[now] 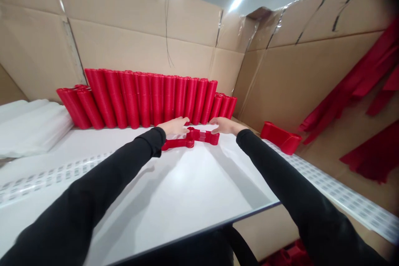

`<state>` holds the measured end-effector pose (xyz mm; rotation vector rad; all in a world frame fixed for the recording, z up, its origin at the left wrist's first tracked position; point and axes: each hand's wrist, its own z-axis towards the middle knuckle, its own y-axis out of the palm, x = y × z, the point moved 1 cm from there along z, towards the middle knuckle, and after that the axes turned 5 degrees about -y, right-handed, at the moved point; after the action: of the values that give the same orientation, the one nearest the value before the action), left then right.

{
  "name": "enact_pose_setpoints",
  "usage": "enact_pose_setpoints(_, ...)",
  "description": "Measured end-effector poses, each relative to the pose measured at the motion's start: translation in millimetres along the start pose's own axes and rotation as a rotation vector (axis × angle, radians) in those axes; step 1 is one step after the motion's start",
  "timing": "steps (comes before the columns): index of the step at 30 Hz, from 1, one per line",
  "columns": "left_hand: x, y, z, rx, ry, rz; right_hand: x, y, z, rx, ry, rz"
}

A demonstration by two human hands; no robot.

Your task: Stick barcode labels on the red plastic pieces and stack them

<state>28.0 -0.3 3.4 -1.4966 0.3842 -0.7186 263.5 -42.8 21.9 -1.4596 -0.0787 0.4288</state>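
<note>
On the white table (187,178) lie two small red rolled pieces, end to end at an angle. My left hand (175,126) is above the left red piece (178,144), its fingertips by the left end of the right red piece (203,135). At that piece's other end is my right hand (225,125), fingers apart and curved around it from the right. Whether either hand touches or grips a piece cannot be made out. Behind both hands stands a row of upright red rolls (143,99).
White sheets or bags (37,126) are stacked at the left. Perforated white strips (343,191) run along both sides. A red roll (280,137) lies at the right, beside hanging red fabric (358,87). Cardboard walls (131,45) enclose the back and right. More red material (289,255) is below the table edge.
</note>
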Motion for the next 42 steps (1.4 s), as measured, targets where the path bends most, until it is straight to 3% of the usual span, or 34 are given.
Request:
enact_pose_setpoints(2,-10.1,-2.5,-24.5,-0.021,0.003,0.051,-14.4,-2.8,-2.8,0.14,-0.062,0.012)
enact_pose_setpoints(4,-17.2,-0.9,-47.3,-0.084,-0.033,0.09,-37.3,2.3,-3.4,0.194,-0.136,0.062)
enact_pose_setpoints(9,-18.2,14.4,-74.0,-0.123,-0.086,0.133,-90.4,43.7,7.9,-0.064,-0.228,0.044)
enact_pose_setpoints(12,-16.4,21.5,-73.9,-0.123,-0.104,0.144,-94.0,64.2,15.2,-0.145,-0.216,-0.059)
enact_pose_setpoints(15,-16.0,25.0,-74.4,-0.104,-0.069,0.168,-85.5,70.5,15.3,-0.147,-0.248,0.007)
enact_pose_setpoints(20,-18.3,22.9,-87.8,-0.006,-0.114,0.204,-74.5,70.6,6.8,-0.173,-0.19,0.091)
enact_pose_setpoints(25,-24.7,-4.1,-114.7,0.007,-0.1,0.121,-74.1,61.8,-7.4,-0.163,-0.143,0.04)
enact_pose_setpoints(28,-31.5,-25.4,-137.3,0.023,-0.119,0.057,-89.3,40.4,-17.9,-0.084,-0.117,0.025)
enact_pose_setpoints(32,-37.3,-40.3,-167.0,0.027,-0.173,0.008,-133.8,10.5,-18.7,0.142,-0.273,0.277)
enact_pose_setpoints(35,-36.3,-40.9,-181.7,0.058,-0.168,0.018,-166.4,7.5,-3.2,-0.008,-0.341,0.392)
enact_pose_setpoints(40,-39.5,-38.6,-192.1,0.068,-0.152,0.086,-189.9,32.2,21.9,-0.605,-0.291,0.61)
enact_pose_setpoints(42,-48.0,-37.1,-193.7,0.103,-0.137,0.102,-190.0,44.6,24.9,-0.642,-0.254,0.662)
